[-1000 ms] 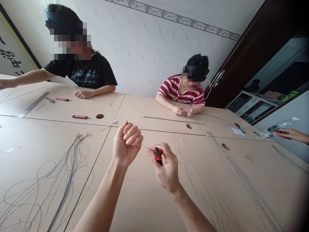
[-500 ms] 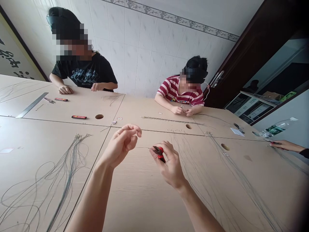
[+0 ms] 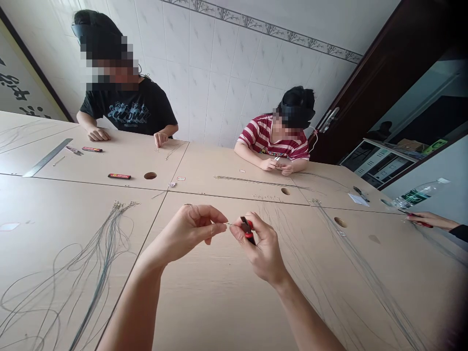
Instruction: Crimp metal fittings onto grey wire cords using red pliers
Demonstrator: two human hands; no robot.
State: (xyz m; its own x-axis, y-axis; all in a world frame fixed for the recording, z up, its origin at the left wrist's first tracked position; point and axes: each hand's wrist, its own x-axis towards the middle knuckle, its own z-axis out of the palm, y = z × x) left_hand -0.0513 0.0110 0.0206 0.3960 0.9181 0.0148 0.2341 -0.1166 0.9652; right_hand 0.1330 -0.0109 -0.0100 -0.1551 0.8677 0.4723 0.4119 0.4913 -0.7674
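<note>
My left hand (image 3: 188, 231) has thumb and index finger pinched on a thin wire (image 3: 228, 224), whose short bare stretch shows between my two hands. Close on its right, my right hand (image 3: 261, 251) holds a small pair of pliers (image 3: 247, 227) with red-and-black handles, jaws pointing up. The thumb and index fingertip of that hand also meet the wire's other side. Both hands are raised over the middle of the table. The rest of the wire is too fine to follow.
A bundle of grey wires (image 3: 106, 253) spreads over the table at left, and more long strands (image 3: 353, 248) run at right. Across sit two co-workers; another person's hand (image 3: 435, 219) works at the right edge. A steel ruler (image 3: 49, 157) and a bottle (image 3: 420, 192) lie farther off.
My left hand has moved right and pinched the wire close to my right fingertips. The pliers have turned more upright. The left co-worker's raised hand has come down onto wires.
</note>
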